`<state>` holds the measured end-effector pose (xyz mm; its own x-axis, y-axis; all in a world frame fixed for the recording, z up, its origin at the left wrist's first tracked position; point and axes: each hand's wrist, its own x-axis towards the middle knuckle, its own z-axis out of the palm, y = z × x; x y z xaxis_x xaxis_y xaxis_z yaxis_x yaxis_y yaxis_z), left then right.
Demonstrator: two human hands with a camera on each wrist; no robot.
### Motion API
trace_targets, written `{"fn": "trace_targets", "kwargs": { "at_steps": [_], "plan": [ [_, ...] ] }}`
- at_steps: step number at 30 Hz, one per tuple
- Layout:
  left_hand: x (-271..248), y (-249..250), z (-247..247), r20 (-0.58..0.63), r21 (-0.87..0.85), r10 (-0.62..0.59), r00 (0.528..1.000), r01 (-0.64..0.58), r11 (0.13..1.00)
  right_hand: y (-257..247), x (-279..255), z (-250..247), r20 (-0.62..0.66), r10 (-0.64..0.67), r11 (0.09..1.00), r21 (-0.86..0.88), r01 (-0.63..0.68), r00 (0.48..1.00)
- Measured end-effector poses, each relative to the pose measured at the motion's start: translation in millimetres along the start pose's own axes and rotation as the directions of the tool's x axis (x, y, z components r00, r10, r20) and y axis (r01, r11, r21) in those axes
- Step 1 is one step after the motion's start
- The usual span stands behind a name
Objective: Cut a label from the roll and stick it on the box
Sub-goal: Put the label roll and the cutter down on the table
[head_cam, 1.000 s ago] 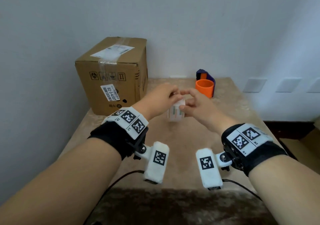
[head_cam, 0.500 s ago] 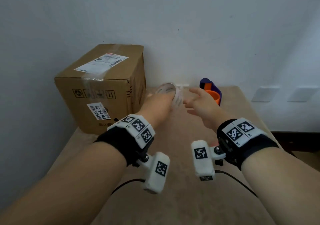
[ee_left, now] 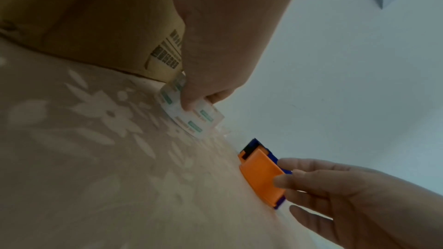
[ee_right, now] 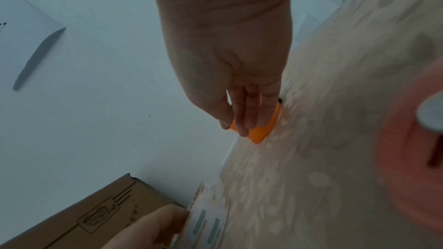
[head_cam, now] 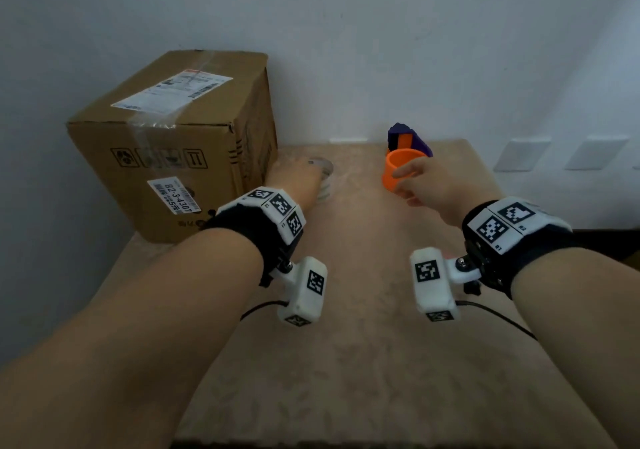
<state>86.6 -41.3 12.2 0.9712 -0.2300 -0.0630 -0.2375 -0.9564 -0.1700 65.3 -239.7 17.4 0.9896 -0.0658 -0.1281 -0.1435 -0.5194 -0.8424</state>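
Left hand (ee_left: 210,75) pinches label roll (ee_left: 191,115) beside box (head_cam: 180,144); right hand (head_cam: 429,182), fingers loose, nears orange cutter (ee_left: 261,175) — grab next, judging — then cut.

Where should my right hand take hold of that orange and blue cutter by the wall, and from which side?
Probably by the orange body, thumb on one broad flat face, fingers on the other. Come from the table's open front: the cutter stands against the wall, so the back is blocked. The right hand is already there, open, its fingers just short of it. Its cutting edge can't be seen.
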Motion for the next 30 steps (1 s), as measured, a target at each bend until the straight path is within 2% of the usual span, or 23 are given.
{"fn": "trace_targets", "kwargs": {
  "at_steps": [2,4,6,8,12,17,20,22,24,26,30],
  "plan": [
    [-3.3,1.5,-3.4,-0.083,-0.036,0.012,0.996,-0.015,0.999,1.4,-10.0,-7.6,0.023,-0.024,0.996,-0.088,0.026,0.999],
    [-10.3,3.0,-2.0,-0.158,-0.090,0.057,0.986,-0.072,0.993,6.7,-19.8,-16.5,0.044,-0.026,0.964,-0.262,0.037,0.999],
    [-20.7,6.3,-5.0,-0.153,-0.170,0.062,0.986,-0.088,0.981,15.8,-30.1,-23.2,0.078,0.046,0.930,-0.368,-0.014,0.996],
    [-30.4,7.9,-5.0,-0.192,-0.229,0.092,0.977,-0.136,0.964,25.4,-43.1,-26.1,0.105,0.102,0.926,-0.373,-0.056,0.989],
    [-48.2,12.3,-5.3,-0.135,-0.257,0.102,0.986,-0.134,0.957,34.3,-73.5,-24.1,0.174,0.136,0.911,-0.408,-0.054,0.975],
    [-59.3,18.2,-4.5,-0.172,-0.285,0.097,0.980,-0.144,0.948,35.4,-84.4,-16.4,0.195,0.174,0.871,-0.488,-0.059,0.965],
    [-63.2,18.4,-0.7,-0.181,-0.310,0.099,0.979,-0.152,0.939,29.4,-89.7,-10.5,0.175,0.111,0.858,-0.513,-0.005,0.978],
    [-65.3,16.0,1.2,-0.202,-0.330,0.097,0.975,-0.161,0.930,24.4,-86.9,-4.6,0.111,0.057,0.884,-0.467,0.002,0.992],
    [-64.5,13.0,3.1,-0.235,-0.346,0.091,0.968,-0.171,0.923,19.7,-75.4,3.0,0.059,0.030,0.959,-0.283,-0.012,0.998],
    [-62.3,11.8,1.7,-0.244,-0.353,0.084,0.966,-0.169,0.920,14.8,-62.0,10.5,0.048,0.053,0.995,-0.087,-0.049,0.997],
    [-48.0,6.6,-8.5,-0.303,-0.392,0.045,0.952,-0.167,0.905,2.2,-33.4,27.6,0.036,0.155,0.966,0.203,-0.159,0.987]
  ]
}}
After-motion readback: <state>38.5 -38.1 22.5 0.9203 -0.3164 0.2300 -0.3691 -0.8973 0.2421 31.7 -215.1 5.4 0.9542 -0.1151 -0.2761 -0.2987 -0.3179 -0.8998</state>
